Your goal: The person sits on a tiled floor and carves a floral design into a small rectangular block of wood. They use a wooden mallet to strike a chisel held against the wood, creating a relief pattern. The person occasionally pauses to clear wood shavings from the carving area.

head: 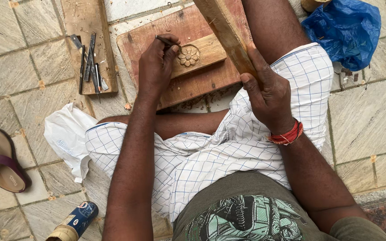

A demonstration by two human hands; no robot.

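My left hand (156,67) pinches a thin metal chisel (162,40), its tip beside a carved flower (188,56) on a small wooden block (206,51). The block lies on a larger reddish wooden board (188,85) on the tiled floor. My right hand (269,96) grips a long wooden mallet stick (226,31) that slants up over the block. A red thread band (287,136) circles my right wrist. I sit cross-legged in a checked white cloth.
Several chisels (90,64) lie on a plank (88,44) at the left. A white plastic bag (65,134), a sandal (3,163) and a blue bottle (74,221) lie at the left, a blue plastic bag (347,31) at the upper right.
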